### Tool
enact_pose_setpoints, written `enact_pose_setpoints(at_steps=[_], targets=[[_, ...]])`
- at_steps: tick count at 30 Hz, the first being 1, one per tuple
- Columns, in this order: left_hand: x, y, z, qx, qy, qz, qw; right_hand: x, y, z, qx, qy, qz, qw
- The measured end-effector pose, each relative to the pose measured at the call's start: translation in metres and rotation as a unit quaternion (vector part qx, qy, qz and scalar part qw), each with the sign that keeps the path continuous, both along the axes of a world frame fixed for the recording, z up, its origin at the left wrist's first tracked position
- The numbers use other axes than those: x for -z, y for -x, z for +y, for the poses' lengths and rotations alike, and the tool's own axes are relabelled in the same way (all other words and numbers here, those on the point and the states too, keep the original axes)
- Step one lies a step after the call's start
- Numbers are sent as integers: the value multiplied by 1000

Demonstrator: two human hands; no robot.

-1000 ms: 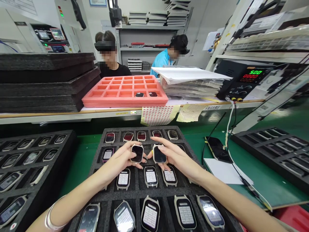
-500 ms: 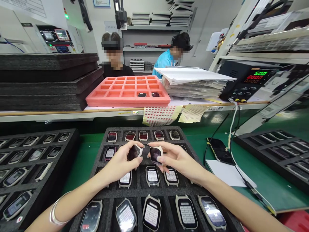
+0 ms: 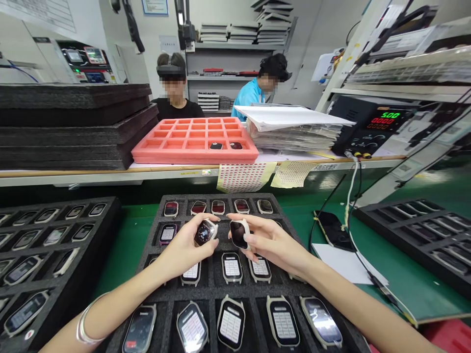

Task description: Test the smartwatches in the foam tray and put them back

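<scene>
My left hand (image 3: 189,245) grips a smartwatch (image 3: 205,232) by its edges; its screen is lit with a dark watch face. A second smartwatch (image 3: 238,234), screen dark, is pinched between the thumb and fingers of my right hand (image 3: 274,242). Both watches have light cases without straps and are held a little apart above the black foam tray (image 3: 215,289). In the tray's compartments lie several more watches, among them one with a white grid on its screen (image 3: 231,267) just below my hands and a purple-cased watch (image 3: 168,234) to the left.
More foam trays of watches stand at left (image 3: 110,235) and right (image 3: 397,208). On the shelf are stacked black foam (image 3: 73,142), a pink tray (image 3: 195,157), papers (image 3: 290,117) and a power supply (image 3: 360,127). A phone (image 3: 334,230) and cables lie at right. Two people sit beyond.
The screen of the watch in my left hand has gone from dark to a lit watch face. The right-hand watch has turned slightly; both hands stay nearly in place.
</scene>
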State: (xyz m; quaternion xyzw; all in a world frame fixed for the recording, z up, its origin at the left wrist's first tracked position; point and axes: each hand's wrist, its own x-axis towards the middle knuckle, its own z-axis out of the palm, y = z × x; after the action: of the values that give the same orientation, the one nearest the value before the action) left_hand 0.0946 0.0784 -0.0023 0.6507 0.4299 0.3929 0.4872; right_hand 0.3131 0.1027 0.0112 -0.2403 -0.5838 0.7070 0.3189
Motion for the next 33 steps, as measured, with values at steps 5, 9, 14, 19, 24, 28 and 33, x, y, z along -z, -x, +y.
enact_pose_setpoints(at_steps=[5, 9, 14, 19, 24, 28, 33], targets=[[3, 0, -1, 10, 10, -12, 1000, 1, 1, 0, 5, 3, 2, 1000], [4, 0, -1, 5, 3, -4, 1000, 0, 0, 1, -3, 11, 9, 1000], [2, 1, -1, 15, -3, 10, 1000, 1, 0, 1, 5, 8, 7, 1000], [0, 3, -3, 23, 3, 15, 1000, 0, 1, 0, 15, 15, 3, 1000], [1, 2, -1, -1, 3, 5, 1000, -2, 1, -1, 28, 7, 7, 1000], [0, 3, 0, -14, -7, 14, 1000, -1, 0, 0, 23, 7, 6, 1000], [-1, 4, -2, -10, -2, 17, 1000, -1, 0, -1, 32, 6, 2, 999]])
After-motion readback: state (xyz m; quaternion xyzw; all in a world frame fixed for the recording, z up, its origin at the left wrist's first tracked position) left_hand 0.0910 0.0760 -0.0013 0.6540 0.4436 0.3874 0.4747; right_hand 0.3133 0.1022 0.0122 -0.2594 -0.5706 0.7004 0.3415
